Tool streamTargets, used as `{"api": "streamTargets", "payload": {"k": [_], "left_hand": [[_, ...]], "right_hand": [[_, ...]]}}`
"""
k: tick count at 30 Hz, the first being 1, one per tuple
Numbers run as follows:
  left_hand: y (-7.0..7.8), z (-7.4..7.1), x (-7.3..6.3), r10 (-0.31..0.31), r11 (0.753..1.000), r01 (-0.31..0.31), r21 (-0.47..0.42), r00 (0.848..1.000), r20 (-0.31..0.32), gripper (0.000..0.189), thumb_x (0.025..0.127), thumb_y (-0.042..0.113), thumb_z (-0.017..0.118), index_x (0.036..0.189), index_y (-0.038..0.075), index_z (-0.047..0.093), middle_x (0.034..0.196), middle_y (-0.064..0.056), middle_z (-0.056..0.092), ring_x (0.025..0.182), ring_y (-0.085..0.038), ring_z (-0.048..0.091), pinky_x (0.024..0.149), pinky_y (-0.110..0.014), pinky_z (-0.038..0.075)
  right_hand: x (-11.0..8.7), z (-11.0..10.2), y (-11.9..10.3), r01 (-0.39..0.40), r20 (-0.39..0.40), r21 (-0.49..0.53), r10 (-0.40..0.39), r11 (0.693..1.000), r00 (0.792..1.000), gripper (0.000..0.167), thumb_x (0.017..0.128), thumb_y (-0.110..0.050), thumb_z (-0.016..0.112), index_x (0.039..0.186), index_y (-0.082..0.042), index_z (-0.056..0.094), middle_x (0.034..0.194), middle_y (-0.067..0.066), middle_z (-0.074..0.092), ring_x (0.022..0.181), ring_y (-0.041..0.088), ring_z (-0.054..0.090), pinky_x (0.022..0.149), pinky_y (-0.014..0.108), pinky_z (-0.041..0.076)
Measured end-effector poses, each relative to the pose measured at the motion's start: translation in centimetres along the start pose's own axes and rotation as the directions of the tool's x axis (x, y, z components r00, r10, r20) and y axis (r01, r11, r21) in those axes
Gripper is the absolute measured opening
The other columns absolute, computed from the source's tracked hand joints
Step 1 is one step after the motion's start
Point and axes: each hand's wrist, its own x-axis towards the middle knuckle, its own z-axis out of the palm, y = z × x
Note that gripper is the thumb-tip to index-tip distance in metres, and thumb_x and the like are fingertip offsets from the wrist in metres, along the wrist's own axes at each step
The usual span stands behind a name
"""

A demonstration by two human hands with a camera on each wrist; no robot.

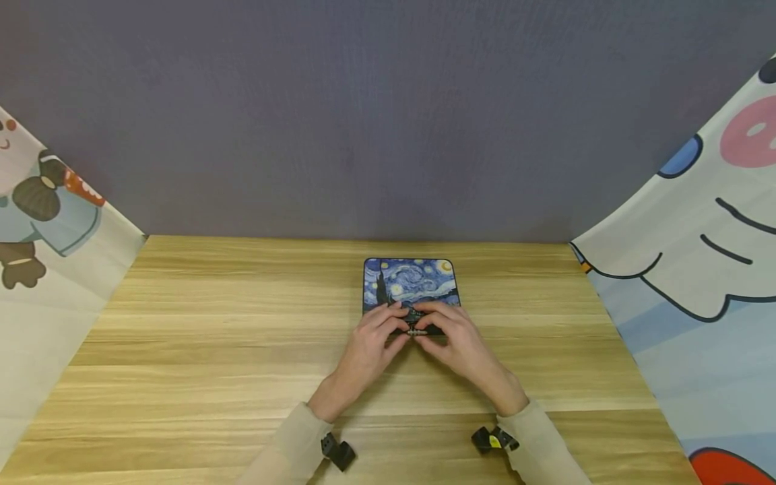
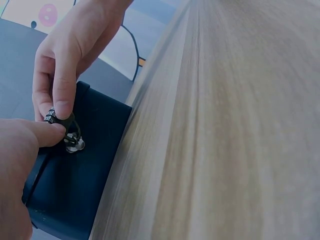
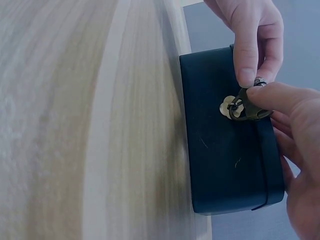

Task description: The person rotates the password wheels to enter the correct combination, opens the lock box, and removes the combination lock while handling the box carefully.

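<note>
A box with rounded corners stands on the table, its lid (image 1: 409,279) printed with a swirling blue and yellow night-sky painting. Its dark front (image 3: 220,160) carries a flower-shaped metal clasp plate (image 3: 226,106). From that clasp hangs a small dark combination padlock (image 3: 255,107) with number dials. My left hand (image 1: 372,340) pinches one end of the padlock between thumb and fingers. Opposite it, my right hand (image 1: 457,340) pinches the other end. The fingertips of both hands nearly meet over the lock and cover part of it.
The wood-grain table (image 1: 212,350) extends around the box. A grey backdrop (image 1: 364,121) rises behind it. Cartoon-printed curtains (image 1: 697,269) hang at both sides. Black devices (image 1: 338,451) are worn on both sleeves.
</note>
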Motion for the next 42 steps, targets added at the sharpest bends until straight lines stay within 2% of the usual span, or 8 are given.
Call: {"api": "streamTargets", "payload": {"k": [13, 31, 42], "left_hand": [[-0.05, 0.00, -0.01, 0.015, 1.000, -0.015, -0.003, 1.000, -0.013, 0.018, 0.082, 0.010, 0.088, 0.095, 0.009, 0.075, 0.120, -0.008, 0.075, 0.124, -0.026, 0.066, 0.115, -0.040, 0.049], [-0.13, 0.05, -0.05, 0.003, 1.000, -0.003, -0.008, 1.000, 0.000, 0.017, 0.083, 0.008, 0.087, 0.096, 0.008, 0.075, 0.121, -0.009, 0.074, 0.124, -0.025, 0.066, 0.117, -0.039, 0.047], [-0.05, 0.05, 0.02, 0.013, 1.000, -0.013, 0.000, 1.000, -0.012, 0.018, 0.082, 0.009, 0.088, 0.095, 0.008, 0.075, 0.120, -0.009, 0.075, 0.123, -0.026, 0.066, 0.116, -0.040, 0.049]], "right_hand": [[-0.04, 0.05, 0.08, 0.009, -0.005, 0.002, -0.009, 1.000, 1.000, 0.021, 0.082, -0.012, 0.089, 0.097, -0.010, 0.074, 0.129, 0.008, 0.068, 0.117, 0.028, 0.066, 0.100, 0.048, 0.054], [-0.07, 0.01, 0.11, -0.005, 0.004, 0.002, 0.005, 1.000, 1.000, 0.021, 0.083, -0.013, 0.088, 0.098, -0.010, 0.075, 0.130, 0.007, 0.068, 0.118, 0.028, 0.065, 0.101, 0.047, 0.054], [-0.07, 0.08, 0.18, 0.023, -0.012, -0.001, -0.023, 1.000, 1.000, 0.022, 0.081, -0.012, 0.089, 0.098, -0.009, 0.075, 0.129, 0.008, 0.068, 0.116, 0.029, 0.066, 0.099, 0.048, 0.054]]}}
